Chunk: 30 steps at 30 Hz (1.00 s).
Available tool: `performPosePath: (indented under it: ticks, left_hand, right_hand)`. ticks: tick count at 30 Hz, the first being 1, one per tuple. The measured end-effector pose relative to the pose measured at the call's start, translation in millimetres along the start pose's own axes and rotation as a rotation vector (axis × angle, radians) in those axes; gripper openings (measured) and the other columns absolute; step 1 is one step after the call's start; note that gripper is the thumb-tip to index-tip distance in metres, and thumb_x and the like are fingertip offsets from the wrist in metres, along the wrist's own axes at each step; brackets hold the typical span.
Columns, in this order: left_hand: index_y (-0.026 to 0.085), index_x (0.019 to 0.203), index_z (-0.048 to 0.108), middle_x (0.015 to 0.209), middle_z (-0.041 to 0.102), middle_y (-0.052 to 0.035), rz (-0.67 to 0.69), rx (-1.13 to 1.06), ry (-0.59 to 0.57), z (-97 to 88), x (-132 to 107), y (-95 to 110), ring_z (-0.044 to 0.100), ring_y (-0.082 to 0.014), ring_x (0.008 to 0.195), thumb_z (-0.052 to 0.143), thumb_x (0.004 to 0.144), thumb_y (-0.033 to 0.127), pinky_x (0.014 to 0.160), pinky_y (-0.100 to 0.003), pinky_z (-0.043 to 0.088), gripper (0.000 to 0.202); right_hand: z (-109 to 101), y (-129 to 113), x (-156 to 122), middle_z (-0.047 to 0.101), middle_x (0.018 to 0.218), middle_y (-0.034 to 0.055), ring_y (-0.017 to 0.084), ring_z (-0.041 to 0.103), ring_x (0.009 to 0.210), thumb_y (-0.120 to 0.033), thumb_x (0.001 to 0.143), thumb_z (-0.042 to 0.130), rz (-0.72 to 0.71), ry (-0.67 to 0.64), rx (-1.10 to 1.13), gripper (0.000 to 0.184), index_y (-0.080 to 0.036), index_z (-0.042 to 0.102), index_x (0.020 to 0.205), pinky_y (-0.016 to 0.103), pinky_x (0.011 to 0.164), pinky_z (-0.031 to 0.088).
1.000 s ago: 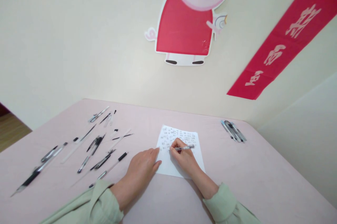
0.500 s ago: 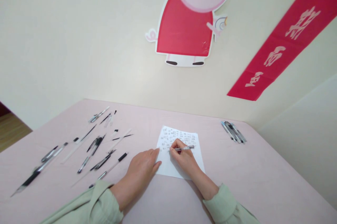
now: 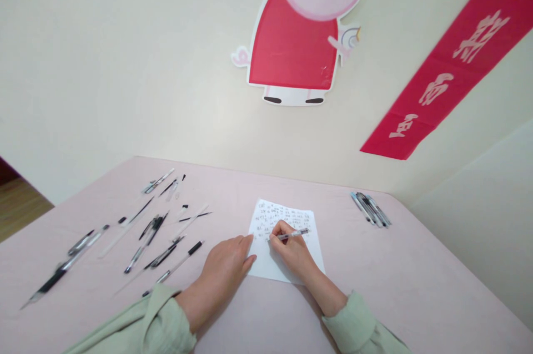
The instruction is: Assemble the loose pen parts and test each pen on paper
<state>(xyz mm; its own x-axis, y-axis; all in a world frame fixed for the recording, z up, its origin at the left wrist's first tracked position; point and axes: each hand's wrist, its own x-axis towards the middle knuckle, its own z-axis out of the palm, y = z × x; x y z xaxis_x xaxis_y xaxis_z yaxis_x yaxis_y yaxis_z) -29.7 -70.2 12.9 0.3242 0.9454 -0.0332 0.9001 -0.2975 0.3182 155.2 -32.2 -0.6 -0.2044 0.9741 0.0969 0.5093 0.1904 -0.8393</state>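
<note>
One pen (image 3: 298, 233) is pinched in the right hand (image 3: 292, 252), written-on paper (image 3: 267, 265) beneath it; the left hand (image 3: 227, 259) lies flattened, thumb apart, touching the paper's edge.

Your paper (image 3: 272, 265): single white sheet, flat on the tabletop (image 3: 353, 287), set slightly askew, narrower at the far edge as you see it. Dark handwriting in rows covers the upper part, too small for you to read; lower part plain white. Your left hand (image 3: 227, 262) rests at its left edge, your right hand (image 3: 291, 251) over its middle. Your pen (image 3: 298, 233): slim, clear barrel, dark detail near the rear end; gripped in your right fingers, slanted low over the sheet, writing end left, rear end right. Tip contact unclear.
</note>
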Motion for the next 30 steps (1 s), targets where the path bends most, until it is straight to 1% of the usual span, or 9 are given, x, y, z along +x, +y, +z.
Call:
performPosePath:
  ticks: [11,16,19,23,26,28,30]
  left_hand:
    - [0.015,0.123,0.056,0.110,0.068,-0.0136,-0.014,-0.010,0.015,2.3,-0.6,-1.2,0.064,-0.0283,0.103,0.048,0.090,0.028,0.088,-0.040,0.048,0.036]
    - [0.016,0.122,0.057,0.111,0.068,-0.0135,-0.026,-0.002,0.009,2.8,0.2,-1.1,0.064,-0.0284,0.102,0.047,0.091,0.030,0.086,-0.040,0.049,0.036]
    - [0.017,0.122,0.057,0.112,0.067,-0.0130,-0.026,-0.002,0.018,5.1,-0.1,-2.0,0.064,-0.0277,0.103,0.048,0.090,0.030,0.087,-0.039,0.048,0.036]
    - [0.018,0.123,0.057,0.111,0.067,-0.0121,-0.024,-0.005,0.033,9.9,-0.5,-4.2,0.063,-0.0267,0.101,0.048,0.090,0.029,0.086,-0.039,0.047,0.035]
    - [0.020,0.119,0.058,0.105,0.067,-0.0096,-0.009,-0.028,0.078,11.4,-0.5,-4.2,0.062,-0.0259,0.095,0.050,0.090,0.030,0.083,-0.038,0.047,0.032]
    - [0.022,0.116,0.059,0.103,0.064,-0.0077,0.030,-0.054,0.143,10.7,-0.7,-3.1,0.060,-0.0244,0.093,0.054,0.089,0.031,0.081,-0.037,0.046,0.030]
    - [0.023,0.110,0.061,0.103,0.062,-0.0060,0.088,-0.089,0.205,9.3,-0.8,-1.6,0.058,-0.0226,0.093,0.057,0.087,0.032,0.081,-0.036,0.045,0.024]
  right_hand:
    - [-2.7,-0.2,1.8,0.045,0.062,-0.0049,0.013,0.044,0.062,-0.022,0.077,0.048,-0.014,0.030,0.029,0.010,-0.021,0.046,0.067,0.025,0.060,0.032]
    - [-3.4,5.0,5.5,0.049,0.060,-0.0039,0.014,0.047,0.062,-0.029,0.080,0.050,0.030,0.106,0.128,0.016,-0.021,0.046,0.066,0.026,0.061,0.035]
    - [-2.3,9.7,7.6,0.048,0.060,-0.0040,0.014,0.047,0.062,-0.034,0.083,0.051,0.019,0.098,0.135,0.022,-0.021,0.046,0.066,0.026,0.062,0.035]
    - [-2.0,12.8,8.2,0.044,0.060,-0.0048,0.013,0.044,0.060,-0.038,0.084,0.052,0.011,0.094,0.151,0.025,-0.021,0.046,0.067,0.026,0.061,0.034]
    - [-2.2,8.7,6.2,0.042,0.058,-0.0052,0.013,0.042,0.059,-0.038,0.085,0.053,0.007,0.064,0.176,0.028,-0.020,0.045,0.065,0.025,0.059,0.033]
    - [-1.5,2.5,3.3,0.045,0.058,-0.0048,0.012,0.042,0.057,-0.038,0.085,0.052,0.011,0.003,0.207,0.028,-0.020,0.046,0.065,0.025,0.059,0.033]
    - [0.1,-5.2,-0.6,0.050,0.061,-0.0037,0.012,0.044,0.057,-0.038,0.086,0.052,0.010,-0.082,0.241,0.026,-0.019,0.050,0.069,0.025,0.059,0.034]
